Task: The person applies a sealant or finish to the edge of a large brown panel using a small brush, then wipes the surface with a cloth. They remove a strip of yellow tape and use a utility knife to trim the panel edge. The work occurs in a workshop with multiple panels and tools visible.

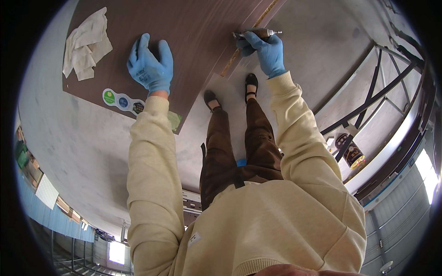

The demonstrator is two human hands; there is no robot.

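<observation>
1. The left hand, in a blue glove with a matte, slightly wrinkled surface, was above the brown board with its fingers spread and loosely bent, gripping nothing; whether it touched the surface could not be told.
2. The right hand, gloved alike, had its fingers closed around a slim tube, partly brown, with a narrow pale tip pointing right.
3. That tube was at the board's right side, crossing the line of the rough edge, a straight strip of tan, flecked, chip-like material.
4. The board was flat and straight-sided, its dark face marked by fine streaks like wood grain.
5. An off-white cloth, soft and crumpled into folds, lay on it left of the left hand.
6. Nearer the body, a lobed sticker with round coloured patches and a green label sat near the board's lower edge.
7. Smooth, mottled grey floor spread beyond.
</observation>
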